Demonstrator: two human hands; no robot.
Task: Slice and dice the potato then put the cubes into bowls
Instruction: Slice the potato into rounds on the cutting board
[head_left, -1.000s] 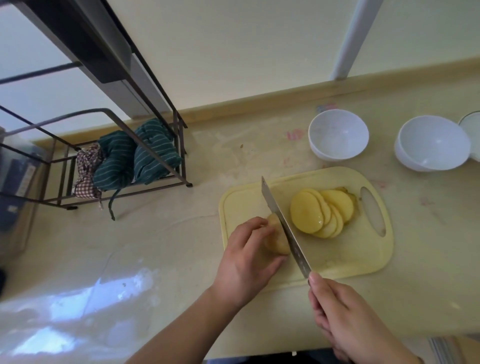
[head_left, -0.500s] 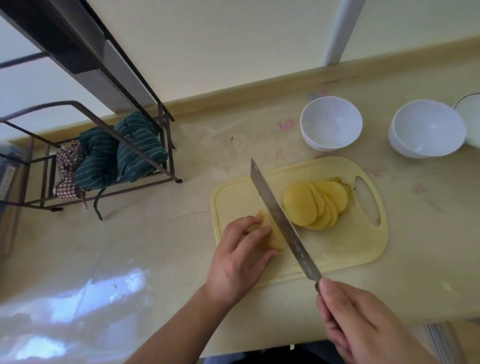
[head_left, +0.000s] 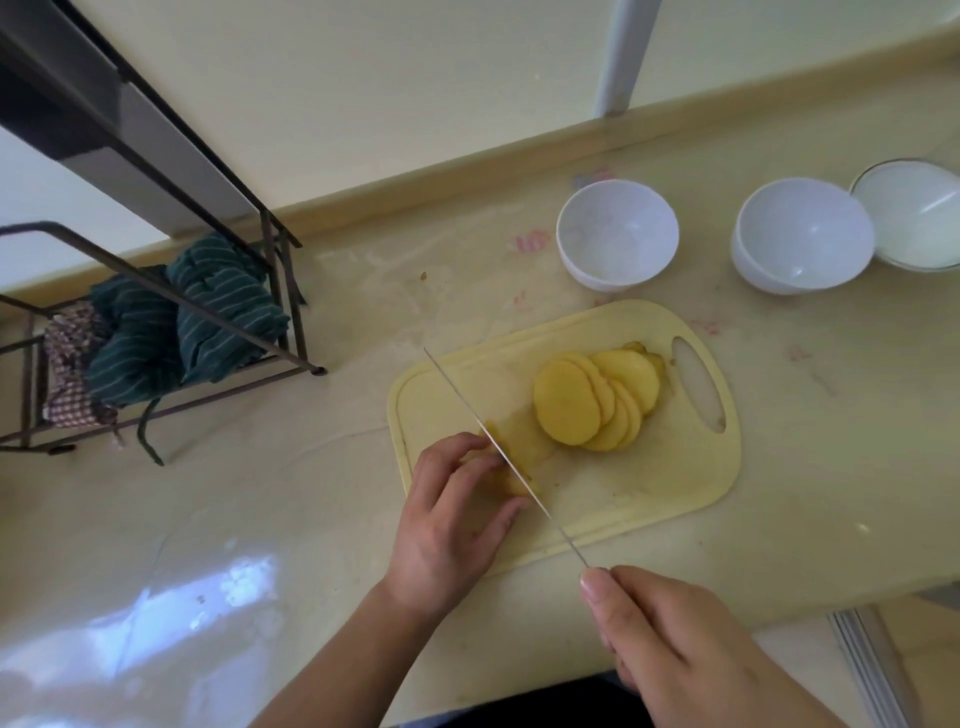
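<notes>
Cream countertop (head_left: 779, 467) carries a cutting board (head_left: 649, 499) where slicing looks nearly done: fanned potato slices (head_left: 592, 405) wait undiced, left hand (head_left: 447, 514) curls over the potato end (head_left: 511, 480), right hand (head_left: 670, 639) grips the knife (head_left: 498, 447), three bowls (head_left: 617, 234) seemingly empty.

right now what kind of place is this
Most likely a home kitchen counter: a yellow cutting board with potato slices, white bowls waiting behind it, and a wire rack holding folded cloths.
</notes>
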